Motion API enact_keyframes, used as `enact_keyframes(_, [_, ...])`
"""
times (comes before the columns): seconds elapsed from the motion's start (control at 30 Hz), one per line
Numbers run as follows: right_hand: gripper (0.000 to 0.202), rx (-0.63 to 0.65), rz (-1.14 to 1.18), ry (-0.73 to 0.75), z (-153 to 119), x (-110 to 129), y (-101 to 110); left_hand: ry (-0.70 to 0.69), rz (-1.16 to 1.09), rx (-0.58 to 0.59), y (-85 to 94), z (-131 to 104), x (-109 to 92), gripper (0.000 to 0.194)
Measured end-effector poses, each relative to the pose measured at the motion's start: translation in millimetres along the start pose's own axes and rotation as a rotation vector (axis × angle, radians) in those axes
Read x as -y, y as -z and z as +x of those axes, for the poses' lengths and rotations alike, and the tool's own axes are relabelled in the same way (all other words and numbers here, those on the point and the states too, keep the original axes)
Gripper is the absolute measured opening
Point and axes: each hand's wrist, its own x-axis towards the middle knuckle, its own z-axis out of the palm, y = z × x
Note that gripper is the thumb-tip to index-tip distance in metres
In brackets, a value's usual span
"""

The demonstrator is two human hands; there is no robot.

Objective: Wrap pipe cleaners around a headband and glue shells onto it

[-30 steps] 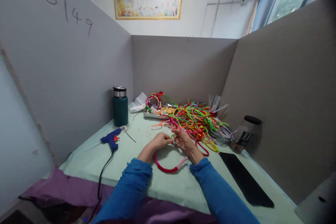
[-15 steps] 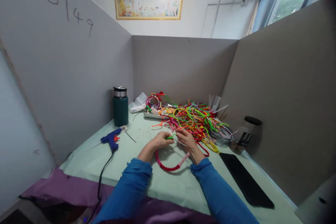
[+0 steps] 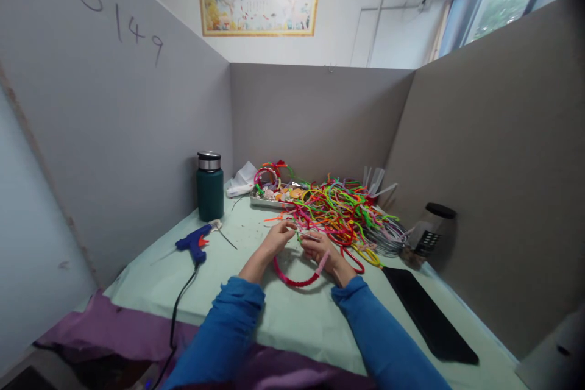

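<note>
A hoop [image 3: 299, 283] wrapped in red and pink pipe cleaner hangs below my hands, its pale pink end curving up by my right palm. My right hand [image 3: 322, 251] is closed on the upper part of the hoop, where a short green pipe cleaner [image 3: 299, 237] shows by the fingertips. Facing it, my left hand [image 3: 278, 239] has its fingers bent and pinched together at the top of the hoop, close to the green piece. The fingers partly hide what lies between them.
Behind my hands spreads a heap of coloured pipe cleaners [image 3: 342, 201], beside a metal tray [image 3: 269, 202] of small pieces. To the left are a blue glue gun [image 3: 194, 241] with its cord and a green bottle [image 3: 210, 192]. A jar [image 3: 427, 234] and a black flat object [image 3: 427, 314] lie right.
My left hand has shifted slightly up, off the green piece, which now shows at my right fingertips. My right hand has dropped a little and the hoop has risen and tilted.
</note>
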Motion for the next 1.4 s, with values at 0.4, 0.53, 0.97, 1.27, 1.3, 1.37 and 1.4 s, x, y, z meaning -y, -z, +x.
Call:
enact_keyframes(0.4, [0.025,0.037,0.114,-0.005,-1.0,3.3,-4.2,-0.213,0.237,-0.041,-4.0,7.7,14.6,0.023])
enact_keyframes(0.53, [0.032,-0.033,0.105,-0.014,1.2,3.2,-4.7,-0.176,0.365,-0.063,-2.3,5.5,10.9,0.022])
enact_keyframes(0.97, [0.03,-0.06,-0.006,0.021,0.2,1.7,2.6,-0.095,0.225,0.249,-1.8,4.8,18.5,0.036])
enact_keyframes(1.27, [0.024,0.107,-0.254,0.088,-3.4,2.5,-3.8,0.062,0.328,0.293,2.2,1.6,19.9,0.033])
enact_keyframes(1.3, [0.023,0.093,-0.264,0.096,-3.3,2.7,-4.5,0.058,0.335,0.297,2.3,1.9,19.5,0.034])
enact_keyframes(1.37, [0.024,0.037,-0.26,0.113,-2.3,2.9,-5.2,0.045,0.333,0.297,1.8,2.2,17.7,0.035])
enact_keyframes(1.4, [0.025,-0.004,-0.253,0.121,-1.5,2.7,-5.0,0.037,0.317,0.296,1.3,2.2,16.5,0.034])
